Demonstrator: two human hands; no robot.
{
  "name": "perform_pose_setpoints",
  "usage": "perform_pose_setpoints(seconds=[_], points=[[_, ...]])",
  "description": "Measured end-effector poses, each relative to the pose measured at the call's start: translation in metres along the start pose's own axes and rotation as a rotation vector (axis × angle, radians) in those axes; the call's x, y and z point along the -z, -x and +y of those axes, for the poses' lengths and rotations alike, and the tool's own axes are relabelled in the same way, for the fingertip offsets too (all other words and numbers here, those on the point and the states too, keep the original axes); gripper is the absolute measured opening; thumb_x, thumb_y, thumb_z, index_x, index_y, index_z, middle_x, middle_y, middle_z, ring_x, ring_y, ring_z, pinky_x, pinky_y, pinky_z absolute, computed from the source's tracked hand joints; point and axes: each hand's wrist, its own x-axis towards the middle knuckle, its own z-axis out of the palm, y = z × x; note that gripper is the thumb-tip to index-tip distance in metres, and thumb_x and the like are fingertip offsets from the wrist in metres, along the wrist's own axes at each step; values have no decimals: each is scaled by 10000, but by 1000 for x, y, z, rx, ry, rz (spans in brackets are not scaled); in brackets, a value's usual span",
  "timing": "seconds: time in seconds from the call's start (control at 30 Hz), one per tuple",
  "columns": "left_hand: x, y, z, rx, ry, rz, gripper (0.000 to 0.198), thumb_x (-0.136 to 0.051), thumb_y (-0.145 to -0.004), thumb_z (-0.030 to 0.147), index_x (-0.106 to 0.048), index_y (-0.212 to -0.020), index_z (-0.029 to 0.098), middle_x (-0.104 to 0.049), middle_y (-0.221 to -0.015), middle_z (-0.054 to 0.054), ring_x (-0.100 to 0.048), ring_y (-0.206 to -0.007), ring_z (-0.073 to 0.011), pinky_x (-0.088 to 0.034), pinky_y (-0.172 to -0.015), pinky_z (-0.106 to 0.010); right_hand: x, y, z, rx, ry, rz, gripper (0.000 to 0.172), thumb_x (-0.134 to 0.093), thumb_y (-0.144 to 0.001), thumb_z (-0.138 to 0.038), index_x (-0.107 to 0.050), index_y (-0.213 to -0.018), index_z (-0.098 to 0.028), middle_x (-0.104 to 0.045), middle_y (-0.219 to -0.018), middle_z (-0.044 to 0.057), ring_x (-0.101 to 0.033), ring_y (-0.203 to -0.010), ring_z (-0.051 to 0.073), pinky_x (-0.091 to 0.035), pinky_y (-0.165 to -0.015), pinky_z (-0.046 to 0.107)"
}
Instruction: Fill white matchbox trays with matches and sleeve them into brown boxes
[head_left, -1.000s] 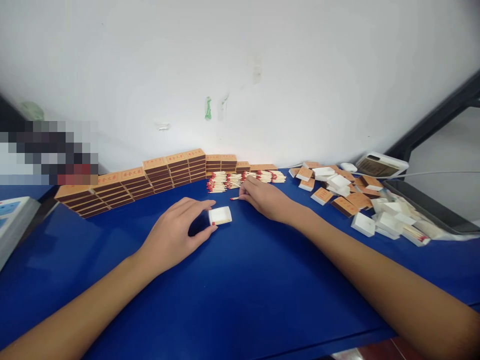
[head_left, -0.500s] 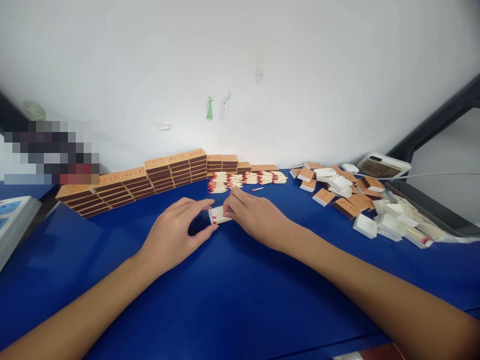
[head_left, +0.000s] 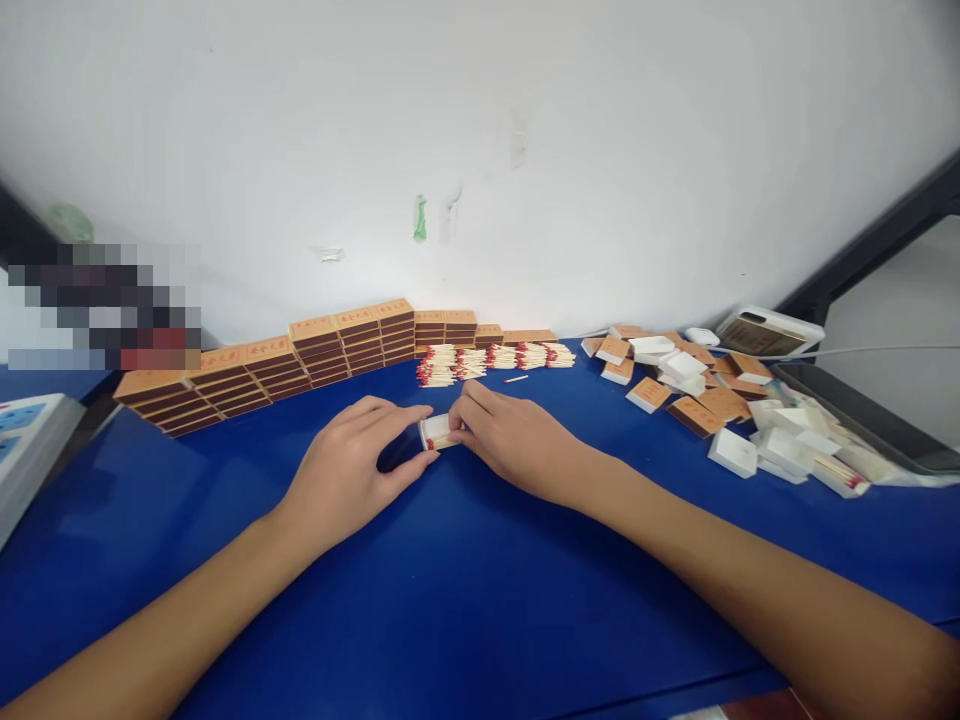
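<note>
Pale wall (head_left: 480,130) is rising behind a blue desk (head_left: 420,620). Left hand (head_left: 349,460) is arching half-open, thumb and finger holding a white tray (head_left: 436,430) by its left end, mid-desk; right hand (head_left: 501,438) is resting bent fingers inside — whether gripping matches (head_left: 430,445), I cannot tell. Thin card is probably weighing little, denting easily — favouring soft holds along its sides.

1. An indoor work corner, whether home or workshop unclear, occupies a blue surface (head_left: 450,610) set against a scuffed white wall (head_left: 615,150) with green scraps (head_left: 420,218).
2. Stacked matchboxes (head_left: 322,345) and heaps of loose matches (head_left: 437,366) line the wall side, bench-fashion.
3. What looks like a phone (head_left: 772,333) sits at right, near a black frame bar (head_left: 877,235), giving an everyday touch.
</note>
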Motion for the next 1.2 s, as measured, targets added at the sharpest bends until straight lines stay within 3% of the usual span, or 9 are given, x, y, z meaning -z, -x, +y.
perform_pose_setpoints(seconds=[0.13, 0.3, 0.4, 0.5, 0.67, 1.0, 1.2], points=[[0, 0, 0, -3, 7, 0, 336, -726, -982, 357, -715, -1287, 215, -799, -1140, -88, -721, -1051, -274, -613, -921, -443, 10, -1, 12, 7, -108, 15, 147, -486, -1107, -268, -593, -1039, -192, -644, -1088, 85, -602, -808, 180, -415, -673, 302], [1, 0, 1, 1, 10, 4, 301, -716, -988, 330, -719, -1268, 220, -795, -1166, -77, -719, -1074, -269, -607, -941, -442, 27, 4, 73, -115, -116, 157, 108, -518, -1048, -224, -616, -1007, -203, -651, -1039, 93, -609, -884, 219, -438, -768, 327], [1, 0, 1, -5, 17, 0, 304, -711, -993, 329, -712, -1268, 200, -790, -1173, -82, -714, -1084, -268, -604, -938, -437, 27, 9, 110, -221, -113, 98, 123, -555, -1008, -233, -671, -1015, -192, -641, -1026, 95, -602, -821, 207, -445, -766, 332], [1, 0, 2, -5, 20, -21, 315, -715, -993, 324, -703, -1277, 190, -788, -1179, -84, -710, -1089, -268, -600, -934, -432, 22, 11, 125, -247, -184, 12, 109, -617, -973, -269, -694, -982, -192, -655, -979, 87, -603, -811, 209, -445, -747, 322], [1, 0, 3, -1, 18, -29, 315, -717, -990, 319, -701, -1280, 198, -787, -1187, -80, -708, -1099, -266, -596, -938, -425, 13, 8, 121, -277, -208, -57, 132, -566, -1000, -239, -626, -889, -196, -660, -883, 65, -592, -799, 208, -425, -726, 310], [-1, 0, 2, -8, 15, -35, 313, -707, -994, 314, -704, -1284, 200, -790, -1132, -79, -716, -1058, -264, -602, -933, -445, -12, -10, 88, -205, -165, 54, 90, -526, -1050, -225, -591, -996, -193, -646, -1062, 94, -599, -883, 210, -449, -783, 325], [-2, 0, 3, -10, 11, -35, 316, -714, -984, 310, -705, -1284, 209, -790, -1133, -80, -721, -1059, -269, -603, -950, -456, -14, -18, 84, -174, -153, 82, 60, -541, -1042, -200, -599, -1030, -193, -615, -1062, 79, -582, -866, 200, -446, -797, 319]])
